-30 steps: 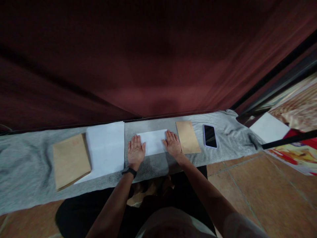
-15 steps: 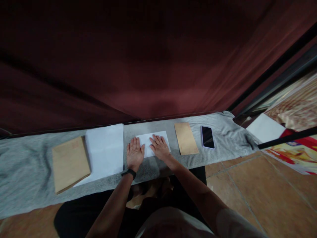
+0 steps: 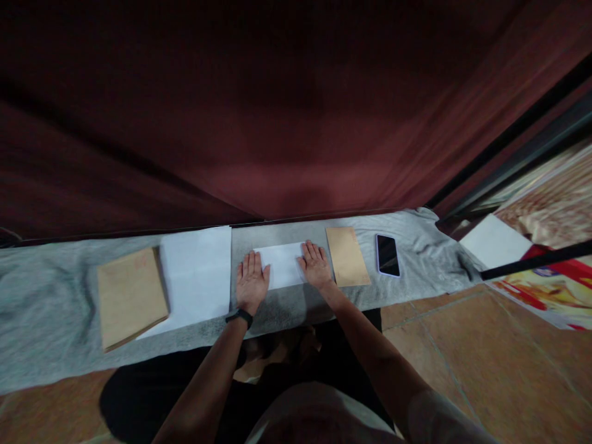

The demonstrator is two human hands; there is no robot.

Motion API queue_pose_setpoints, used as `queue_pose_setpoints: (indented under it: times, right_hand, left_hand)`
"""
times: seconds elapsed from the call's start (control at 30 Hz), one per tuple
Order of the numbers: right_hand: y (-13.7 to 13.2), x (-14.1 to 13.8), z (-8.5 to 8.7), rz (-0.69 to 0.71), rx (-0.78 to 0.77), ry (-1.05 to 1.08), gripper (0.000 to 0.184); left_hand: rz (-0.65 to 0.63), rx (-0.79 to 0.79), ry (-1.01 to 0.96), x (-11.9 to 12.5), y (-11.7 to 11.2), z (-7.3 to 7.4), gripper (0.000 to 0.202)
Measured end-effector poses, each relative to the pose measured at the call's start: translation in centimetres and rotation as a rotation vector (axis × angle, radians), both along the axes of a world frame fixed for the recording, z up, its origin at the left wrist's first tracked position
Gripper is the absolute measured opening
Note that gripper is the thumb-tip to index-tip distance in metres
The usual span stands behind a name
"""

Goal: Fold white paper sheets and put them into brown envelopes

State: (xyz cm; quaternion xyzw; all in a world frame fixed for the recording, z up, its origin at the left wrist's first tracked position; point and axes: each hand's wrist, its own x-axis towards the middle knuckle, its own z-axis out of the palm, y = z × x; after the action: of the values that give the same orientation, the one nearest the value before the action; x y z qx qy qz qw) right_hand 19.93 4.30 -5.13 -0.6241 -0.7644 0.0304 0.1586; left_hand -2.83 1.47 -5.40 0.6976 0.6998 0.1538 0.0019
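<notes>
A folded white sheet of paper lies crosswise on the grey cloth in front of me. My left hand rests flat over its left end, fingers stretched out. On the right end lies my right hand, also flat with its fingers a little apart. Neither hand grips anything. Just right of that hand is a single brown envelope. To the left of my left hand, large white paper lies flat, partly covered by a stack of brown envelopes.
A smartphone with a dark screen lies right of the single envelope. The grey cloth covers a long narrow surface. Behind it hangs a dark red curtain. A black metal bar and a colourful printed box are at the right.
My right hand has slid right along the folded paper to its right end, uncovering the middle. My left hand has stayed on the left end.
</notes>
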Motion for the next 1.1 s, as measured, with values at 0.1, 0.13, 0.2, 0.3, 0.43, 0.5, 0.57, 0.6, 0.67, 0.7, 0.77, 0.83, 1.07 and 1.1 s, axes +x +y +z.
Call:
queue_pose_setpoints:
  times: [0.1,0.13,0.2,0.3,0.43,0.5,0.57,0.6,0.67,0.7,0.77,0.83,1.07,1.1]
  right_hand:
    - [0.0,0.0,-0.1,-0.008,-0.003,0.003,0.057]
    - [0.0,0.0,-0.1,-0.008,-0.001,0.006,0.058]
    - [0.0,-0.1,-0.2,-0.006,0.009,0.017,0.057]
    - [0.0,-0.1,-0.2,-0.006,0.027,0.024,0.056]
    - [0.0,-0.1,-0.1,-0.01,0.009,-0.007,0.056]
    - [0.0,-0.1,0.0,-0.011,-0.004,-0.022,0.056]
    - [0.0,-0.1,0.0,-0.008,-0.003,-0.028,0.056]
    - [0.0,-0.1,0.0,-0.006,0.002,-0.027,0.056]
    - [-0.1,-0.1,0.0,-0.005,0.01,-0.022,0.056]
    - [-0.1,-0.2,0.0,-0.006,0.011,-0.019,0.055]
    - [-0.1,-0.2,0.1,-0.01,0.009,-0.012,0.056]
    - [-0.1,-0.3,0.0,-0.012,0.007,-0.003,0.056]
    - [0.2,-0.4,0.1,-0.017,-0.035,0.008,0.057]
    - [0.2,-0.5,0.2,-0.024,-0.043,0.007,0.057]
  left_hand:
    - [0.01,0.005,-0.005,0.2,0.1,0.2,0.066]
    - [0.017,0.016,-0.009,0.5,0.1,0.4,0.066]
    - [0.009,0.042,-0.021,1.6,0.2,0.8,0.064]
    - [-0.115,0.015,-0.045,4.3,0.6,1.4,0.063]
    - [-0.222,-0.067,-0.059,7.0,1.2,1.4,0.062]
    - [-0.215,-0.077,-0.053,7.2,1.5,1.0,0.063]
    - [-0.212,-0.069,-0.043,6.6,1.6,0.7,0.064]
    - [-0.209,-0.063,-0.039,6.2,1.6,0.6,0.064]
    - [-0.194,-0.057,-0.034,5.3,1.7,0.5,0.064]
    - [-0.185,-0.057,-0.032,4.9,1.7,0.4,0.064]
    - [-0.164,-0.058,-0.026,4.1,1.6,0.3,0.065]
    - [-0.136,-0.058,-0.021,3.5,1.4,0.2,0.066]
    - [-0.078,-0.045,-0.013,1.9,0.6,-0.2,0.067]
    - [-0.077,-0.051,-0.015,1.8,0.6,-0.2,0.067]
